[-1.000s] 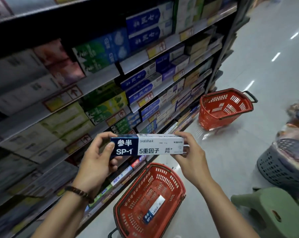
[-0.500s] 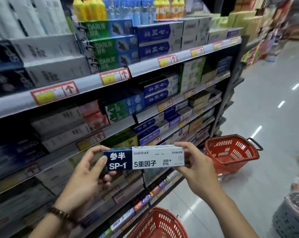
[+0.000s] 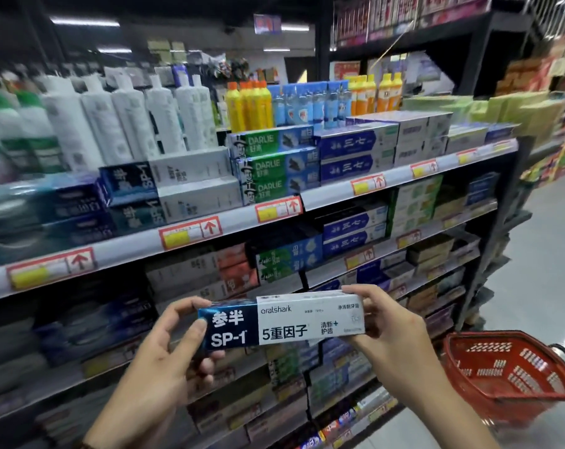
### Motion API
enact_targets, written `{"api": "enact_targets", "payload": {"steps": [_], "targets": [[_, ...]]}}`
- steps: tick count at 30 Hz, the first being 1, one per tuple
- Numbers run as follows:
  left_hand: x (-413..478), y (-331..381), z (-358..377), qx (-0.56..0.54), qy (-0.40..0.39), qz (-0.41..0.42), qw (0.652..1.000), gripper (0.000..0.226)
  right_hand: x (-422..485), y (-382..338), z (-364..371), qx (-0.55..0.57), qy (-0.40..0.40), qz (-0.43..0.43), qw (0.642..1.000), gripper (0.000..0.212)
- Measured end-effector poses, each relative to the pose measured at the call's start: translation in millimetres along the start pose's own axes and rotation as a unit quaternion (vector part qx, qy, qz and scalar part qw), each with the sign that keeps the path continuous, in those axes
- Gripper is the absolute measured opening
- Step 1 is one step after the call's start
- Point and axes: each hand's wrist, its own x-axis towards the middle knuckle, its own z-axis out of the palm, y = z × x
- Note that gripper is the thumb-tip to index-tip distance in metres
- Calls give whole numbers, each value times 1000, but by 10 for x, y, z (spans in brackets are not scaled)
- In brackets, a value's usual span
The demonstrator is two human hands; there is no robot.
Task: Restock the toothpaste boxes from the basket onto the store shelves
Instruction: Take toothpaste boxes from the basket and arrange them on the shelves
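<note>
Between both hands a box (image 3: 281, 322) is held flat, out in front of the shelves (image 3: 326, 194). The left hand (image 3: 164, 367) curls its fingers round the dark blue end, and the right hand (image 3: 391, 332) pinches the white end. The box is not on a shelf yet, so this one is left to do. Twin boxes (image 3: 164, 186) sit high above the left fingers; that may be its spot. Down past the right fingers a red basket (image 3: 508, 374) stands on the shiny grey floor (image 3: 547, 254). I see no boxes in it. It is a dim shop aisle.
</note>
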Motion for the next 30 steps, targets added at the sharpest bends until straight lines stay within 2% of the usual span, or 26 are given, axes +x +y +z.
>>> {"api": "enact_targets", "payload": {"steps": [8,17,23,30], "targets": [[8,384,-313,51,-3,29,998,50,295,-374,208,23,-19,-13,999,54],[78,652,-648,137,8,102,985,71,542,-771,432,70,-21,-25,997,52],[195,730,-790,163,54,143,975,76,707,-976,618,68,-11,-43,997,55],[258,933,-866,253,131,215,934,80,966,-1098,825,65,-4,-77,995,61]]}}
